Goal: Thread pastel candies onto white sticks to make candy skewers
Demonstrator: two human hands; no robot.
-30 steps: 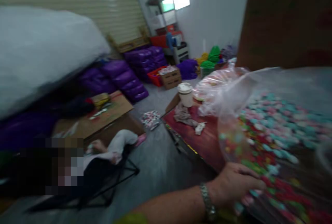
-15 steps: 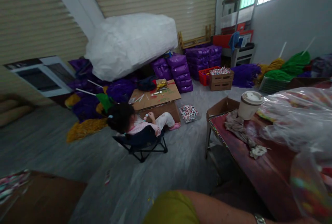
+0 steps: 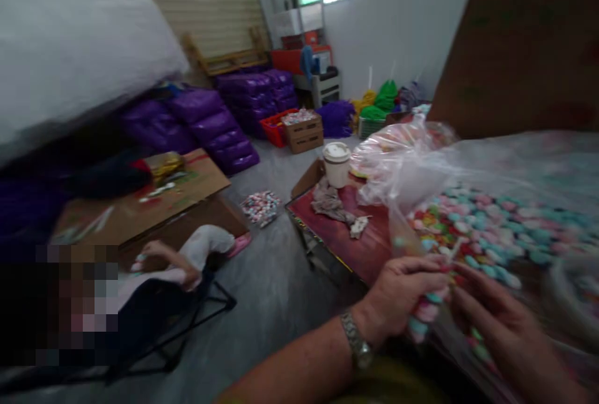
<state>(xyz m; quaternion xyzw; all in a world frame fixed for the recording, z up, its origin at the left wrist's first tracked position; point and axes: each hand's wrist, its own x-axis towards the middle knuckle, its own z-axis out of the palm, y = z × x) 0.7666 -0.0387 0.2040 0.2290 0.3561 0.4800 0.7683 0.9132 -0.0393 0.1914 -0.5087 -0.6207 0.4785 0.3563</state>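
Observation:
My left hand (image 3: 397,298), with a metal watch on its wrist, is closed around a skewer of pink, pale blue and white marshmallow-like pieces (image 3: 425,315). A thin white stick end (image 3: 456,248) points up above its fingers. My right hand (image 3: 505,323) meets it there, fingertips pinched together near the stick; what they hold is blurred. Small red and green pieces (image 3: 480,348) show beneath the right palm. Just beyond both hands lies a heap of loose pastel pieces (image 3: 496,223), with red, yellow and green gummy-like pieces (image 3: 433,223) at its left edge.
Clear plastic bags (image 3: 402,161) lie on the red table (image 3: 349,254), near a lidded cup (image 3: 337,164) and a crumpled rag (image 3: 330,201). A round tub (image 3: 561,292) stands at right. A seated person (image 3: 187,267) is at left beside a cardboard box (image 3: 187,223).
The view has swung right toward the table. Both my hands have come into sight, with a skewer in the left; earlier only my left forearm and watch showed. The seated person is now farther left.

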